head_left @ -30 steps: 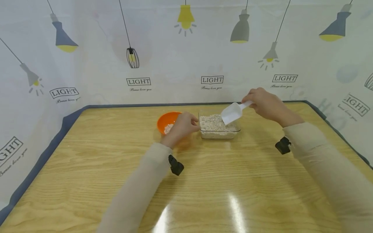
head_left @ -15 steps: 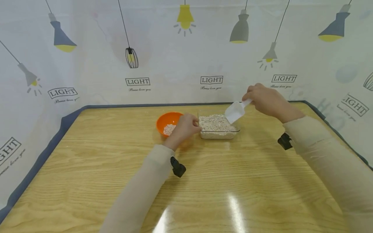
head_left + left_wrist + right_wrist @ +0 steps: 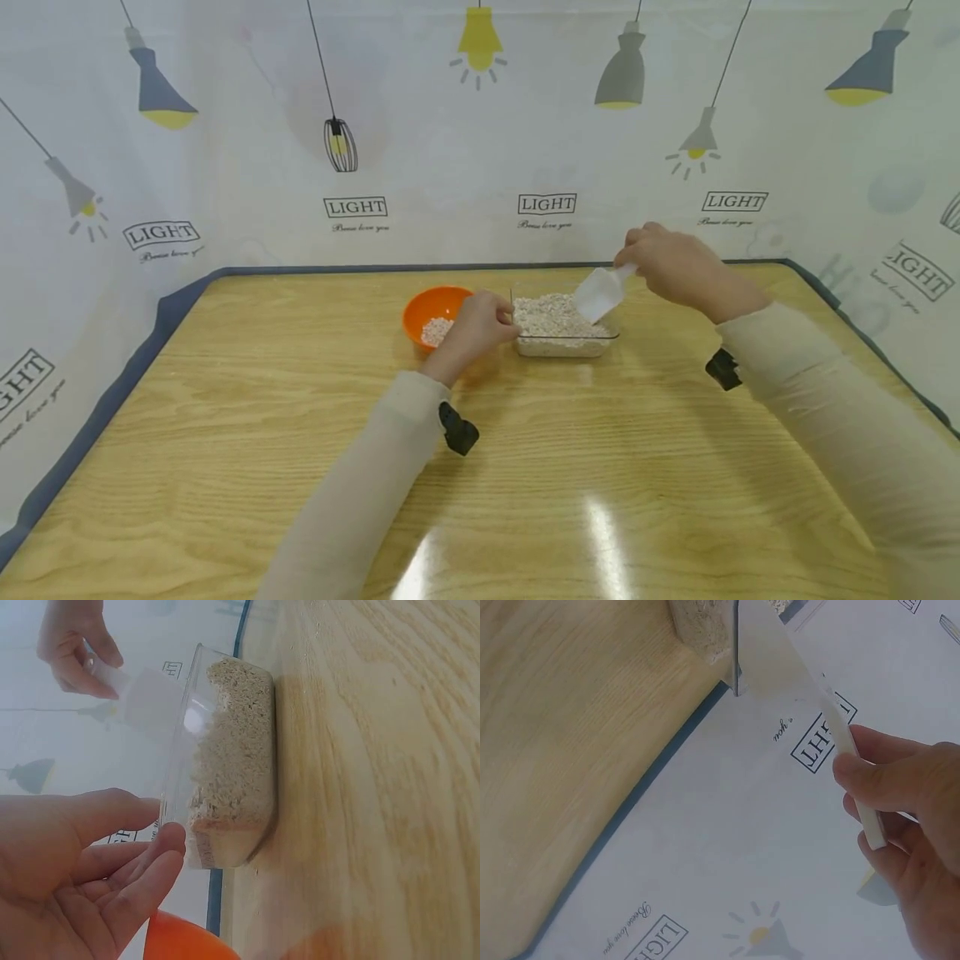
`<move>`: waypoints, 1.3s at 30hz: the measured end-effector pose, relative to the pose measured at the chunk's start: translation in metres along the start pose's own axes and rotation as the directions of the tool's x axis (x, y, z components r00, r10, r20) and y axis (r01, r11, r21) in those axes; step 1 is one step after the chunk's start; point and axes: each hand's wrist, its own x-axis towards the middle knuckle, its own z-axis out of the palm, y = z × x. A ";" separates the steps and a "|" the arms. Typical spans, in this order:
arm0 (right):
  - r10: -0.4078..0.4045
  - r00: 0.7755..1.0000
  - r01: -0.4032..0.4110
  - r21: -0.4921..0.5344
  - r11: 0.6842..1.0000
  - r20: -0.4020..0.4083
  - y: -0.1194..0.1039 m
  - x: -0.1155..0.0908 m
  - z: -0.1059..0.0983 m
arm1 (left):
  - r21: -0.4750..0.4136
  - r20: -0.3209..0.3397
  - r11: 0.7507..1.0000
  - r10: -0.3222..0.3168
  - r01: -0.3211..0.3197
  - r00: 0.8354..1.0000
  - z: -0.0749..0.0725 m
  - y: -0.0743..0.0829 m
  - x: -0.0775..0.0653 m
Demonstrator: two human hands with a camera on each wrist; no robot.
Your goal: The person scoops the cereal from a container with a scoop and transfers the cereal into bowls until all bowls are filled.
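Compared with half a second earlier, the right hand [image 3: 675, 267] and the white plastic scoop [image 3: 597, 293] have shifted slightly toward the left hand [image 3: 480, 321]; the left hand has held its place. The right hand is closed to a narrow grip, thumb against fingers, on the scoop's handle. The scoop is tilted, its blade lower than the handle and on the side facing the left hand. The blade's lower edge is at the surface of the pale grain flakes [image 3: 547, 315]; penetration depth cannot be determined. The flakes fill most of the clear rectangular glass container [image 3: 566, 337], located between the two hands, below the blade. The left hand is likewise narrow: its thumb and fingertips pinch the container's rim at the end nearest that hand. Beside the left hand, on its outer side and partly hidden by it, is the round orange bowl [image 3: 423, 307], holding a smaller quantity of pale flakes [image 3: 435, 332]. Container and bowl rest on the light wood-grain table [image 3: 225, 417], which extends beneath both hands.
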 end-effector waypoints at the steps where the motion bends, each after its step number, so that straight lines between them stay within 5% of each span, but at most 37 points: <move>1: 0.002 1.000 -0.002 0.007 1.000 0.000 -0.001 0.000 0.001 | 0.004 0.000 1.000 0.000 0.000 1.000 0.000 0.000 0.000; 22: 0.036 0.999 -0.035 0.223 0.974 0.003 0.006 -0.009 0.042 | -0.005 0.006 0.999 -0.042 0.042 0.999 0.000 0.001 0.000; 39: 0.000 0.999 -0.013 0.293 0.956 0.045 0.021 -0.011 0.029 | -0.030 0.014 0.999 -0.016 0.017 1.000 -0.001 -0.001 0.000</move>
